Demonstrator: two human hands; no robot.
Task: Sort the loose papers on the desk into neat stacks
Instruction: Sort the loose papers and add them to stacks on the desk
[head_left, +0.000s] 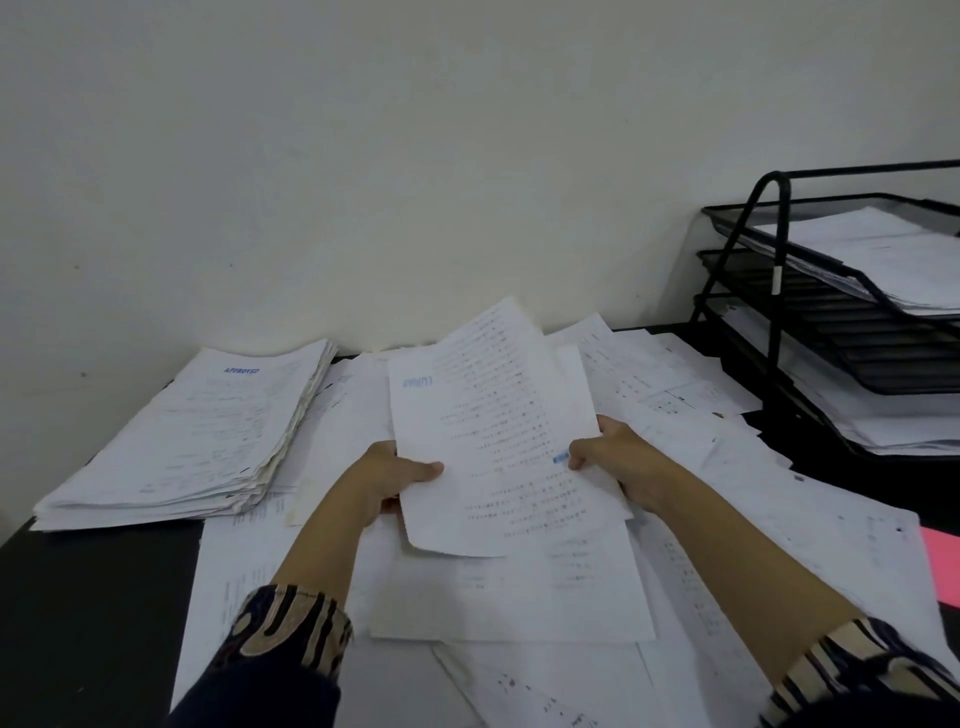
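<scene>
Plain wall behind, dark table buried in loose papers. I've got my left hand and right hand pinching a held sheaf above them. Best square its edges, then swing left onto the stamped stack; tray rack crowds the right.

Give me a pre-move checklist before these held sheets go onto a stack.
1. Left hand grips sheets: ok.
2. Right hand grips them too: ok.
3. Sheets squared: not ok, fanned apart.
4. Stamp on sheets readable: cannot tell, blurred.
5. Approved stack free on top: ok.
6. Loose papers under the hands cleared: not ok, still scattered.
</scene>
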